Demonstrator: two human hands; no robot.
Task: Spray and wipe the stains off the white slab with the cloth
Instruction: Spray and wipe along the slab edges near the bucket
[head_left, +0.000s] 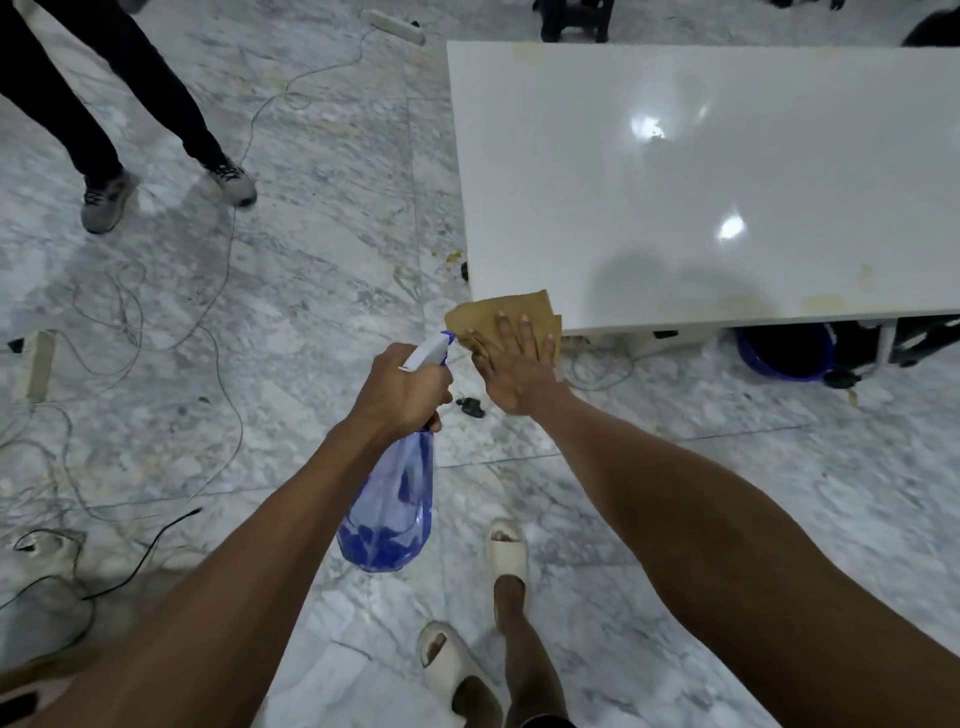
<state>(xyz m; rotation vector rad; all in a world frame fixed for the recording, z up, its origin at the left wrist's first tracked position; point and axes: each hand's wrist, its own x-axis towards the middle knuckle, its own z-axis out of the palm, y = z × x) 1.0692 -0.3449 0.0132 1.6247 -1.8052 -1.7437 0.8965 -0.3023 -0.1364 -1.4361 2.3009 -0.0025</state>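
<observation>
The white slab (701, 171) fills the upper right, glossy, with yellowish stains (821, 303) along its near edge and more at its far left corner (527, 52). A tan cloth (511, 312) lies over the slab's near left corner. My right hand (511, 364) presses flat on that cloth, fingers spread. My left hand (402, 389) is closed around the neck of a blue translucent spray bottle (395, 512). The bottle hangs below the fist, and its white nozzle (428, 351) points toward the cloth.
Marble floor all around, with loose cables (156, 322) and power strips (36, 364) at left. Another person's legs and shoes (166, 182) stand at upper left. A blue bucket (784, 351) sits under the slab. My sandalled feet (483, 613) are below.
</observation>
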